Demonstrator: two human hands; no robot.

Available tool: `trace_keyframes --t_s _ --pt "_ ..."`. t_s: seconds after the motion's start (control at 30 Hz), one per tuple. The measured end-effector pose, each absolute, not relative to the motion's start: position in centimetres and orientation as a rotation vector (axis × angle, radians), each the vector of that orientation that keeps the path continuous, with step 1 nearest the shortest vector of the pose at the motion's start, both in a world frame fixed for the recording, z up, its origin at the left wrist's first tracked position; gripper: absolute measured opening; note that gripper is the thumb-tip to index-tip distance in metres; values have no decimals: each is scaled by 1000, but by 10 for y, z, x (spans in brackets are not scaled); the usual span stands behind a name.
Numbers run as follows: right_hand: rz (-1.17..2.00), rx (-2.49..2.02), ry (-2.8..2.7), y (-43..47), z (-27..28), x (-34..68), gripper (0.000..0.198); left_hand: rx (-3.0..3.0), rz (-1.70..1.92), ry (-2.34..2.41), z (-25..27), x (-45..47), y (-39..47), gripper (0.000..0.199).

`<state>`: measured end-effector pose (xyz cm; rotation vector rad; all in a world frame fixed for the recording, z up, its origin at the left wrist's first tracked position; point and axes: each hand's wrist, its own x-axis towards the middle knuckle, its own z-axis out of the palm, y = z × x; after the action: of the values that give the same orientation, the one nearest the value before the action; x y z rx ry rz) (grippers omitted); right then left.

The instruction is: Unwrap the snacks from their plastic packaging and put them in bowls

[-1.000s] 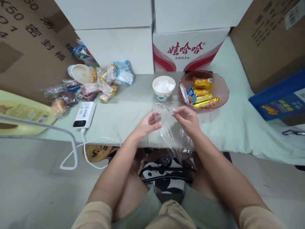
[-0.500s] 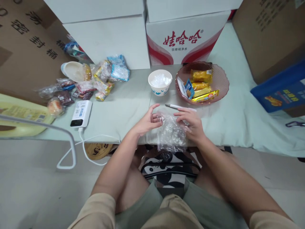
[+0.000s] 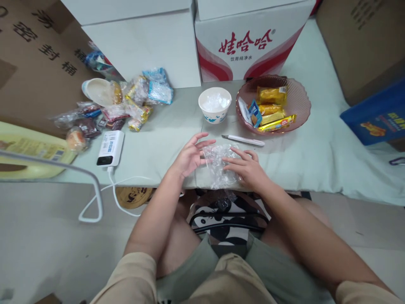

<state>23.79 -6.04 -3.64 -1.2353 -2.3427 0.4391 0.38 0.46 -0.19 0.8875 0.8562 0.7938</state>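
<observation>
In the head view, a crumpled piece of clear plastic film (image 3: 221,169) was seen at the front edge of a table (image 3: 164,147) covered with pale green cloth, between the two hands. The left hand (image 3: 193,157) was held open at the film's left side, its fingers spread and loosely bent, some of them overlapping the film. The right hand (image 3: 248,168) was also held open, with its spread fingers laid over the film's right part; neither hand was clenched. Just beyond the film, a slim white tool (image 3: 245,140) with a dark tip was laid slantwise. Behind it, a paper cup (image 3: 215,117) was stood upright, filled with clear plastic, and to its right yellow packets (image 3: 272,96) were held in a pink ribbed bowl (image 3: 302,101). On the left, a white device (image 3: 111,145) was joined to a white cable (image 3: 114,198), and behind it wrapped snacks (image 3: 139,95) were heaped beside a tilted cup (image 3: 97,92).
</observation>
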Motion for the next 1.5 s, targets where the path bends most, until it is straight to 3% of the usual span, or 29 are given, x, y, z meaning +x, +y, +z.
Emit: trace_keyframes --t_s 0.23,0.43,0.5,0.6,0.67,0.73,0.8,0.87,0.9,1.1,1.33,1.5 --pt "438 -1395 -2197 -64 -35 263 64 953 892 1050 -7 5 4 71" --pt "745 -1320 -1649 -60 -32 274 50 922 889 943 -2 2 4 67" --pt "989 -1243 -1520 -58 -34 264 63 892 852 892 0 2 1 65" --pt "1246 -1151 -1443 -55 -35 242 100 867 830 822 4 3 -6 65" --pt "1370 -1106 -1364 -53 -32 229 112 901 834 825 6 3 -10 65" --pt "1532 -1071 -1265 -52 -27 219 100 945 849 866 8 2 -11 65" --pt "1635 -1097 -1172 -50 -22 214 67 944 855 881 9 2 -10 66" --pt "1599 -1172 -1099 -48 -19 212 40 909 830 849 9 3 -8 67" --pt "1549 -1206 -1062 -47 -18 212 36 895 796 837 8 5 -7 65" --pt "1603 -1193 -953 -44 -15 223 47 1063 697 1064 -4 11 -8 40" --pt "1436 -1303 -1139 -44 -10 228 35 1151 647 985 2 0 -7 40" --pt "1460 -1230 -1155 -46 -11 231 38 996 595 924 4 -5 -9 54"
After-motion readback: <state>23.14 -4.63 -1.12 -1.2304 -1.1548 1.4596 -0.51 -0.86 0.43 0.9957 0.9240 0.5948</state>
